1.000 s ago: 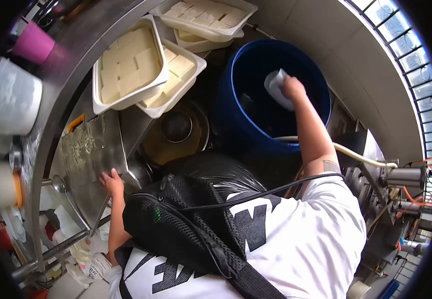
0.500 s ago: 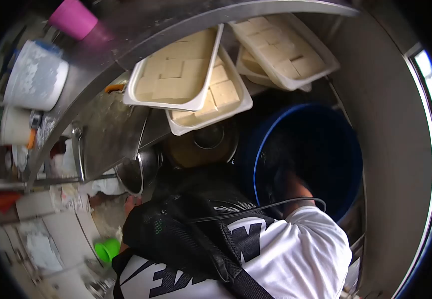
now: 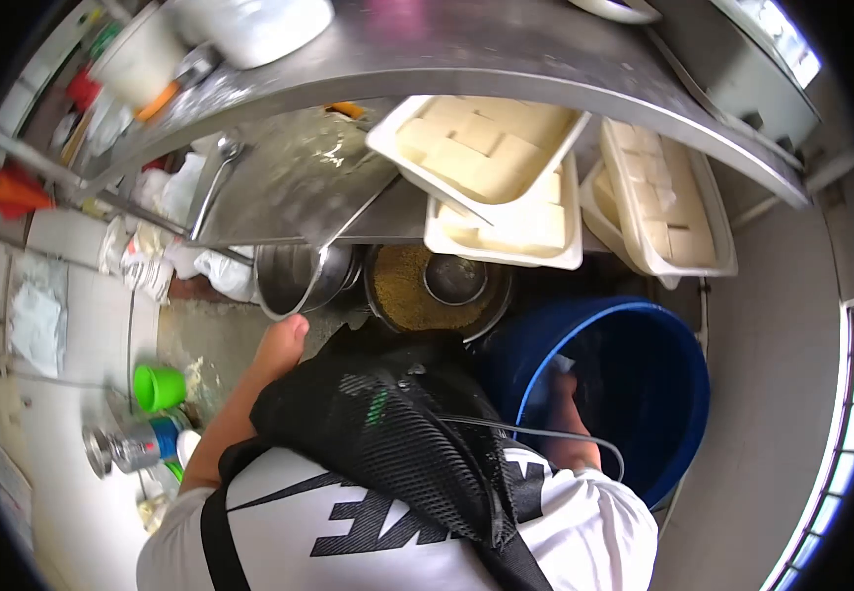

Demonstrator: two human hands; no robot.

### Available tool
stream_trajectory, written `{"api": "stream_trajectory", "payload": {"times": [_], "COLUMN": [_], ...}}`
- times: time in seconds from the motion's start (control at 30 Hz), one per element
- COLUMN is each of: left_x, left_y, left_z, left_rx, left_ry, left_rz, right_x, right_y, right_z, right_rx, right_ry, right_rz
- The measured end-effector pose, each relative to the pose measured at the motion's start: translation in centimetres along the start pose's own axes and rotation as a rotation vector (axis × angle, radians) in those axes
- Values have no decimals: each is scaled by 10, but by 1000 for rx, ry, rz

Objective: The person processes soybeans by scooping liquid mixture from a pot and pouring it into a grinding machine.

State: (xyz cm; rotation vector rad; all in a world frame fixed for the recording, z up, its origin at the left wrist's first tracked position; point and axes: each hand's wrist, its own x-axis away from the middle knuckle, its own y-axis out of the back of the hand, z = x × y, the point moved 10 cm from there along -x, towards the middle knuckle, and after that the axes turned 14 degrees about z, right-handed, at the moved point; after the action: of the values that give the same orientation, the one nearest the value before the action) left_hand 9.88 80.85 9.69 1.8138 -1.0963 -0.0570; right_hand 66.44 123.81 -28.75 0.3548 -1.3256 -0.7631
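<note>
My right hand (image 3: 566, 384) reaches down inside the large blue barrel (image 3: 691, 345), closed on a white scoop (image 3: 563, 363) that shows only in part within the dark interior. Beside the rim of a steel pot (image 3: 294, 271) is my left hand (image 3: 292, 333); its thumb side shows, but its fingers are mostly hidden. Right of that pot, a wide pan (image 3: 402, 286) holds a yellowish grainy mass with a round metal bowl (image 3: 454, 279) in it. White trays (image 3: 580, 236) of pale cut blocks are stacked above the pan and barrel.
A steel counter (image 3: 506, 49) crosses the top, with white tubs (image 3: 269, 30) on it. On the left are a long ladle (image 3: 212, 192), plastic bags (image 3: 225, 274), a green cup (image 3: 159, 388) and a fallen jar (image 3: 141, 446). A wall (image 3: 782, 374) stands right of the barrel.
The view has swung, so the trays and counter appear further right. My left hand has left the metal sheet for the pot's rim. My right hand has gone lower in the barrel with the scoop.
</note>
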Motion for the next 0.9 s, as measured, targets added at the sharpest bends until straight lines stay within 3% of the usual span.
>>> {"api": "stream_trajectory", "payload": {"times": [0.03,0.17,0.2,0.23,0.27,0.3,0.4,0.47,0.5,0.57,0.6,0.63,0.67,0.7,0.73,0.77,0.8,0.87,0.9], "left_x": [2,12,9,14,20,23,40,53,56,69,78,87,98,110,120,127,135,151,161], "left_y": [8,15,9,7,10,5,-2,-7,-15,-17,-19,-15,-12,-10,-9,-14,-16,-12,-8], "left_z": [-5,20,33,35,47,59,97,119,143,178,197,211,227,246,263,282,303,338,354], "left_rx": [2,-143,-153,-163,-139,-70,44,-18,-4,33,37,63,77,82,95,106,118,134,132], "left_ry": [-43,143,-46,-232,-205,-133,-8,-67,-28,54,105,129,162,188,196,223,251,245,233], "left_rz": [-38,91,45,-10,-30,14,90,69,59,68,104,80,99,131,131,182,228,205,196], "right_x": [13,62,58,74,90,133,191,270,282,356,348,406,428,432,438,464,511,630,632], "right_y": [16,50,43,59,82,107,171,215,243,265,273,267,259,267,293,295,283,221,219], "right_z": [21,22,19,25,28,56,90,125,129,182,182,210,234,231,209,226,247,316,328], "right_rx": [28,-961,-1243,-1220,-1201,-1215,-937,-589,-294,69,387,352,832,930,502,586,270,341,308], "right_ry": [33,161,258,241,207,319,506,290,397,428,402,307,312,423,643,486,556,584,587], "right_rz": [-4,-169,-83,-86,-228,-266,-472,-675,-913,-990,-1159,-1116,-1283,-1401,-1358,-1375,-1246,-1439,-1398]}}
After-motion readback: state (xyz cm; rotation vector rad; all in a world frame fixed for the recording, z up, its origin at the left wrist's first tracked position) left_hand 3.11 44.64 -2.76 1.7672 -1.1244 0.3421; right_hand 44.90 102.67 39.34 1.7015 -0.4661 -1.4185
